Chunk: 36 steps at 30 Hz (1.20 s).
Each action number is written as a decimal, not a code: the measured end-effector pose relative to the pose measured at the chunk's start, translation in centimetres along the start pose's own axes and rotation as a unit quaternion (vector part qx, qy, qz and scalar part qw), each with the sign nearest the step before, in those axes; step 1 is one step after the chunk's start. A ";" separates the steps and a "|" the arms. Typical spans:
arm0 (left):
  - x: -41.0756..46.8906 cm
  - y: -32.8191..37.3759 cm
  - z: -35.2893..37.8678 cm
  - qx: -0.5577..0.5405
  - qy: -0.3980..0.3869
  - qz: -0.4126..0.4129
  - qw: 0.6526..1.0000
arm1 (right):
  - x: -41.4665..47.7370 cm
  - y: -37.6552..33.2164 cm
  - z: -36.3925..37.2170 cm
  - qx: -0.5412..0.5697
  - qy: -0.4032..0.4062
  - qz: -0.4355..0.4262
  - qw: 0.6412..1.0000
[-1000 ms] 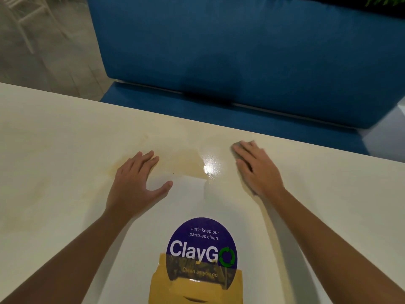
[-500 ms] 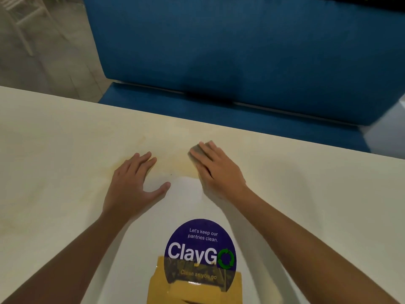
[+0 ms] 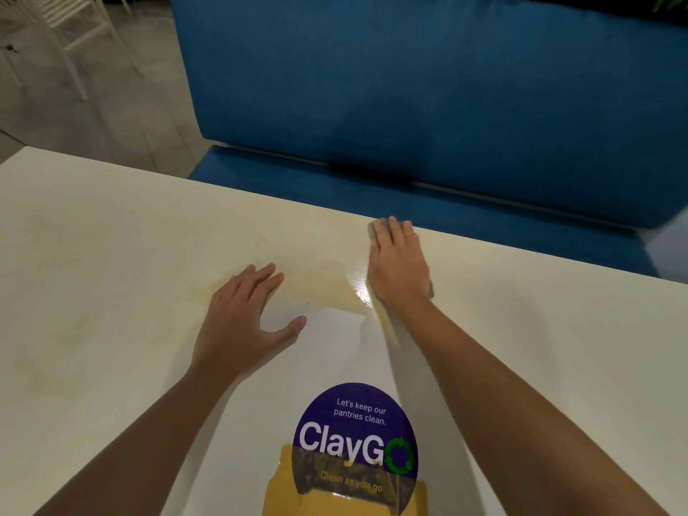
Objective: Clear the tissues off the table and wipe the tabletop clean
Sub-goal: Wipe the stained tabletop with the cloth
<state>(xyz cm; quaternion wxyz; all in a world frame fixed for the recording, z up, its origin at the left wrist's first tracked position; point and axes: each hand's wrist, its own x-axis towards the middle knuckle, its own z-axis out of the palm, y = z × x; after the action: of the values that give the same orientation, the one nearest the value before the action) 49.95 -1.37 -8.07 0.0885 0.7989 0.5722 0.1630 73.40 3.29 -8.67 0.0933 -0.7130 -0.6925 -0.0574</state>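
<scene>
Nearest, a round ClayGo sticker [image 3: 357, 430] sits on the table [image 3: 93, 255], partly over a yellow patch [image 3: 283, 493]. Further out, the left hand [image 3: 242, 322] lies flat, fingers straight & spread, holding nothing. The yellowish stain [image 3: 320, 288] runs crosswise btwn the hands. Beyond it, near the far edge, the right hand [image 3: 398, 270] presses flat on a grey cloth [image 3: 372, 228], fingers straight. The stain lies just left of the cloth, so the right hand is nearer and prob. sweeps leftward along it. No tissues in view. Blue bench [image 3: 409, 87] behind.

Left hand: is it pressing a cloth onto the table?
No, the left hand rests flat on the tabletop; the cloth is under the right hand.
</scene>
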 end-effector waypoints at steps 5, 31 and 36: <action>0.0 -0.1 0.0 0.005 0.000 -0.002 1.000 | -2.2 -3.1 -1.8 0.126 -0.005 -0.043 0.991; 0.1 -0.2 0.0 0.012 -0.024 -0.004 1.000 | -5.1 -1.7 -2.4 0.168 -0.036 -0.074 0.982; 0.0 -0.3 0.1 0.008 -0.028 0.000 1.000 | -7.0 0.9 -2.8 0.191 0.019 0.118 0.974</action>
<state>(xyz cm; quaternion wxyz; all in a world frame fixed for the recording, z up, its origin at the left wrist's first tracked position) 49.69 -1.28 -8.22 0.0977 0.8037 0.5710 0.1356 74.23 -4.21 -7.46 0.2472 -0.7575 -0.5997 0.0744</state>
